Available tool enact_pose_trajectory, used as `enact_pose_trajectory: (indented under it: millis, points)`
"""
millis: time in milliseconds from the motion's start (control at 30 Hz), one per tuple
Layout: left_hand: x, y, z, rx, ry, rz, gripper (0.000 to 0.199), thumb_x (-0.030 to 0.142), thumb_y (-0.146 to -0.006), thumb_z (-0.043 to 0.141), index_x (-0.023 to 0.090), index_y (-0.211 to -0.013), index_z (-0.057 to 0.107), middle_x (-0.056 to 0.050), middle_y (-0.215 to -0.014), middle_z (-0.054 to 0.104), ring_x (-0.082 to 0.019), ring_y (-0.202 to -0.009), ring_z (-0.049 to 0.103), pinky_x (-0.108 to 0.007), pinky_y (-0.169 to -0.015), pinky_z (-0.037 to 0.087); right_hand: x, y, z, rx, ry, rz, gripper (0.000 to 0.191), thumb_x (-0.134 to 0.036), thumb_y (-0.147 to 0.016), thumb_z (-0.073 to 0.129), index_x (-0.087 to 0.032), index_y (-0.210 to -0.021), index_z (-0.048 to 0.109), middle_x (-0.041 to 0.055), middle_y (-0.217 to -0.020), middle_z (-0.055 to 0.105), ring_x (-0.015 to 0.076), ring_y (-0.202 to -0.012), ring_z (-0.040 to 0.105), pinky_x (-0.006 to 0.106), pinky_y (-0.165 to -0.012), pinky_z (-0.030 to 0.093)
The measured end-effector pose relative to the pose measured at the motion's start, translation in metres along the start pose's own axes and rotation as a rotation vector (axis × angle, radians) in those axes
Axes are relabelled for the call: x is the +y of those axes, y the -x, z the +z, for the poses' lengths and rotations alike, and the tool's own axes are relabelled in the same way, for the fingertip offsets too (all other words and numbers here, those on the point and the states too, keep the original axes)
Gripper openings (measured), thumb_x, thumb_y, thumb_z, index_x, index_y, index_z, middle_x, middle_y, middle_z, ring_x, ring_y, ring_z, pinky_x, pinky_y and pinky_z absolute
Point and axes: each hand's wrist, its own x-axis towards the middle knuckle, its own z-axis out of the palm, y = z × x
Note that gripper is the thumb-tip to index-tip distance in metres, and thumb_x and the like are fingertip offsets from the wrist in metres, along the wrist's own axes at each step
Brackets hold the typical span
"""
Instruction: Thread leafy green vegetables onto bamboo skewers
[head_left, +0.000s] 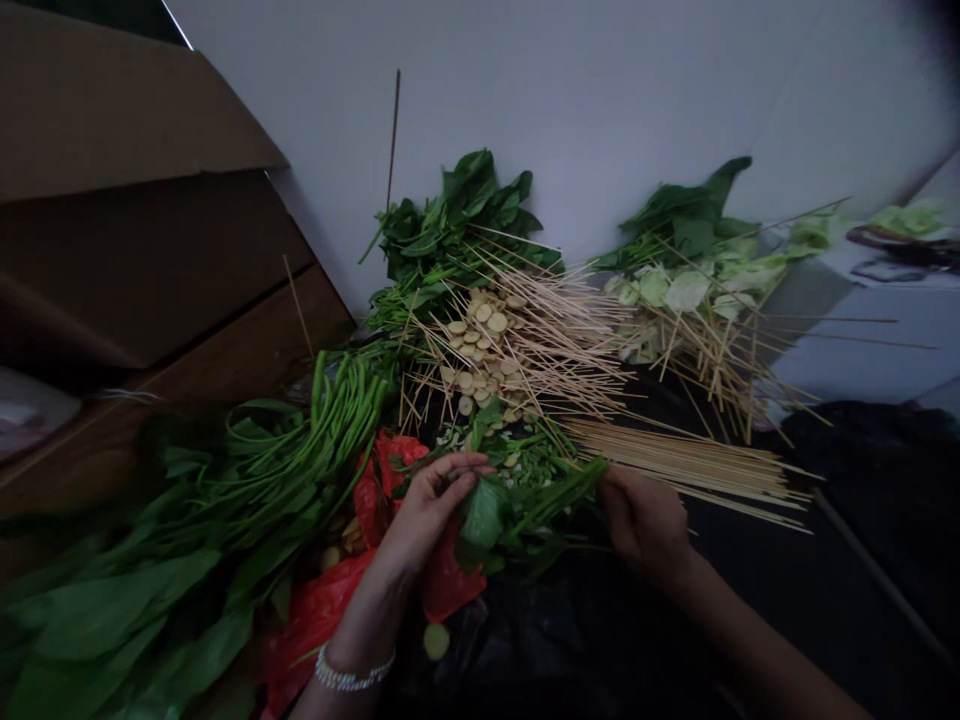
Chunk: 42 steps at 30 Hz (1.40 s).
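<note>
My left hand (429, 508), a beaded bracelet at its wrist, pinches the leafy end of a small bunch of leafy greens (540, 505). At the stem end, my right hand (651, 522) has its fingers closed round the stalks. Whether a skewer is among those stalks I cannot tell. Just behind the bunch lie cut bits of greens (529, 455). Sliced potato-like rounds on skewers (484, 335) are heaped beyond them. Bare bamboo skewers (697, 465) lie in a row behind my right hand. A red plastic bag (322, 610) spreads under and beside my left forearm.
Long-stemmed leafy greens (300, 450) cover the left side. Skewered greens (472, 205) lean against the white wall (585, 100), with skewered cabbage pieces (686, 290) at the right. A cardboard box (127, 260) stands at the left. One loose round slice (436, 641) lies near the front.
</note>
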Motion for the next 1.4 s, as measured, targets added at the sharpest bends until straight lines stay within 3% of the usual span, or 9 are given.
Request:
enact_pose_trajectory:
  millis: [233,400,500,700,933,1067,1167,1300,1400]
  points:
    - [0.007,0.004,0.001,-0.054,-0.105,-0.05,0.069,0.032,-0.079,0.072,0.024,-0.142,0.044,-0.012,-0.124,0.067,-0.005,-0.051,0.053,-0.019,-0.05,0.041,-0.003,0.0,0.003,0.018,-0.05,-0.037,0.014,-0.014,-0.092,0.047,-0.018,-0.09,0.06,0.0002,-0.062,0.066,0.0129,-0.051,0.059,0.023,-0.054,0.042]
    - [0.006,0.001,0.001,-0.008,-0.079,-0.003,0.075,0.028,-0.075,0.076,0.024,-0.142,0.045,-0.012,-0.123,0.066,-0.013,-0.075,0.063,-0.024,-0.066,0.049,-0.005,-0.002,0.0,-0.035,-0.105,0.025,0.015,-0.016,-0.093,0.045,-0.02,-0.085,0.057,-0.0015,-0.06,0.06,0.0119,-0.049,0.055,0.023,-0.052,0.04]
    - [0.002,-0.001,-0.001,0.013,-0.039,-0.012,0.073,0.023,-0.065,0.083,0.022,-0.133,0.056,-0.012,-0.12,0.067,-0.014,-0.081,0.064,-0.026,-0.074,0.05,-0.008,-0.003,-0.002,-0.042,-0.157,0.049,0.015,-0.016,-0.093,0.044,-0.021,-0.082,0.054,-0.0032,-0.058,0.056,0.0111,-0.048,0.053,0.022,-0.05,0.039]
    - [-0.006,-0.002,-0.006,0.079,-0.023,0.013,0.024,0.028,-0.064,0.084,0.014,-0.075,0.068,-0.011,-0.122,0.065,-0.023,-0.099,0.064,-0.032,-0.082,0.052,-0.013,-0.005,-0.005,-0.054,-0.246,0.081,0.014,-0.014,-0.092,0.045,-0.021,-0.083,0.054,-0.0033,-0.061,0.057,0.0105,-0.049,0.054,0.021,-0.051,0.04]
    - [0.009,-0.006,-0.015,0.237,0.045,0.033,0.035,0.045,-0.073,0.074,0.022,-0.09,0.053,0.007,-0.063,0.055,-0.008,-0.048,0.049,-0.019,-0.047,0.04,-0.01,-0.005,-0.004,-0.069,-0.236,0.076,0.016,-0.014,-0.092,0.045,-0.021,-0.08,0.054,-0.0036,-0.06,0.054,0.0105,-0.048,0.052,0.022,-0.049,0.039]
    - [0.032,-0.003,-0.031,0.413,-0.175,0.099,0.041,0.05,-0.073,0.07,0.02,-0.097,0.058,0.006,-0.067,0.054,-0.008,-0.051,0.047,-0.017,-0.045,0.034,-0.009,-0.005,-0.005,-0.047,-0.241,0.123,0.015,-0.015,-0.092,0.045,-0.022,-0.082,0.054,-0.0034,-0.061,0.057,0.0113,-0.049,0.055,0.022,-0.05,0.041]
    - [0.04,0.002,-0.038,0.424,-0.368,0.176,0.042,0.034,-0.065,0.078,0.02,-0.101,0.059,0.005,-0.073,0.058,-0.009,-0.06,0.052,-0.019,-0.055,0.041,-0.013,-0.005,-0.01,-0.019,-0.275,0.179,0.016,-0.014,-0.091,0.047,-0.023,-0.08,0.053,-0.0052,-0.058,0.056,0.0104,-0.046,0.052,0.021,-0.046,0.039]
    - [0.038,0.004,-0.037,0.347,-0.434,0.162,0.034,0.033,-0.078,0.063,0.017,-0.108,0.064,0.0,-0.08,0.062,-0.012,-0.065,0.054,-0.022,-0.06,0.043,-0.019,-0.004,-0.017,-0.021,-0.384,0.247,0.016,-0.014,-0.092,0.047,-0.023,-0.08,0.054,-0.0064,-0.057,0.053,0.0095,-0.044,0.049,0.021,-0.045,0.036]
    - [0.036,0.002,-0.034,0.24,-0.395,0.141,0.045,0.039,-0.084,0.055,0.015,-0.121,0.061,-0.004,-0.086,0.063,-0.014,-0.071,0.056,-0.024,-0.062,0.044,-0.022,-0.007,-0.02,-0.192,-0.498,0.235,0.017,-0.017,-0.095,0.044,-0.022,-0.082,0.053,-0.0053,-0.061,0.052,0.0099,-0.05,0.05,0.021,-0.05,0.038]
